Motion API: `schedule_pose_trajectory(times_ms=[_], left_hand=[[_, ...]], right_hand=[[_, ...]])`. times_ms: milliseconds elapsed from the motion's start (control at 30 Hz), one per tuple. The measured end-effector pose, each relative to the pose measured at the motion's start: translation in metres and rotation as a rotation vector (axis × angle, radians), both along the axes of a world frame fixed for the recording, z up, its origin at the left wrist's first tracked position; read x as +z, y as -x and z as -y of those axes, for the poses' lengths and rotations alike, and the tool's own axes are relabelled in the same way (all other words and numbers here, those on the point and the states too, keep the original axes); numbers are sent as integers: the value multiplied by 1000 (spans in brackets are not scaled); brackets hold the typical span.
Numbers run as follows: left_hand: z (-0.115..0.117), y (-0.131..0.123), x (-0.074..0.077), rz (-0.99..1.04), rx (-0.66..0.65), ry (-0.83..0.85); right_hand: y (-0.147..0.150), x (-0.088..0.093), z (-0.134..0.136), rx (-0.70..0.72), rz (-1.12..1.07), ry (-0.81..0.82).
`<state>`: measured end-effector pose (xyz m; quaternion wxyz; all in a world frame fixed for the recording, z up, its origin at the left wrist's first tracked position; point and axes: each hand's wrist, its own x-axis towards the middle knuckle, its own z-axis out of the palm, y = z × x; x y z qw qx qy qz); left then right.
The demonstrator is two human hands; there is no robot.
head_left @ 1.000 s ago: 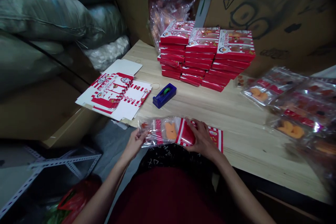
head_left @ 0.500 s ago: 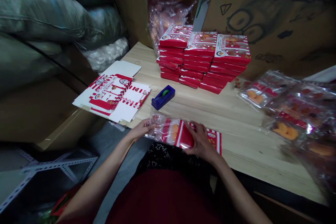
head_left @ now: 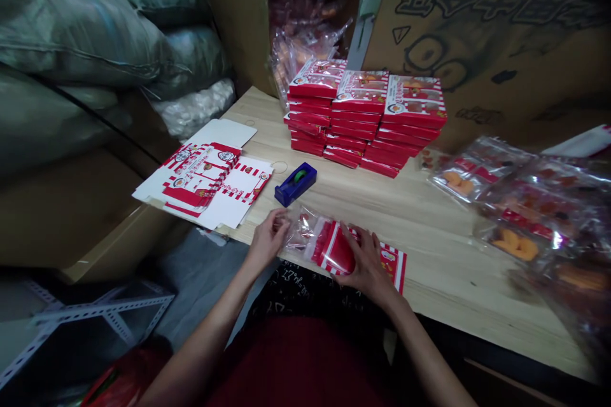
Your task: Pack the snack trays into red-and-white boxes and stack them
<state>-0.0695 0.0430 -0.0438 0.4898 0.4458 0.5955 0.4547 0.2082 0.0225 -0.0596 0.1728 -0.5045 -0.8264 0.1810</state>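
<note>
At the table's near edge lies a red-and-white striped box (head_left: 395,262). My right hand (head_left: 366,261) grips it across the middle, fingers over its top. A clear plastic pack (head_left: 301,234) sticks out of the box's left end, partly inside; what lies deeper in is hidden. My left hand (head_left: 268,238) has its fingers closed at the loose left end of that pack. Just beyond the pack stands a blue tape dispenser (head_left: 296,184) with a green core.
Flat printed cartons (head_left: 205,178) lie at the table's left corner. Stacked filled boxes (head_left: 363,114) stand at the back, before an open carton (head_left: 238,19) of plastic packs. More clear packs (head_left: 515,203) are heaped at the right. Bulging sacks (head_left: 71,25) rise on the left.
My left hand has moved right, towards the box, and the plastic pack sits deeper inside it; its orange contents no longer show. My right hand keeps its grip. The view has tilted slightly up.
</note>
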Motion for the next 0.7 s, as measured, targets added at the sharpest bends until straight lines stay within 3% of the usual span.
schedule_pose_trajectory(times_ms=[133,333,400,600,700], left_hand=[[12,-9,25,-87,-30,-78],[31,-51,73,-275,-278,-371],[35,-61,81,-313,-335,-410],[32,-76,87,-537,-473,-615],[22,-75,110,-590,-580,-784]], right_hand=[[11,12,6,-18,-44,-84],[25,32,12,-75,-202,-208],[25,34,13,-112,-267,-209],[28,44,20,-298,-331,-275],[24,64,27,-444,-388,-358]])
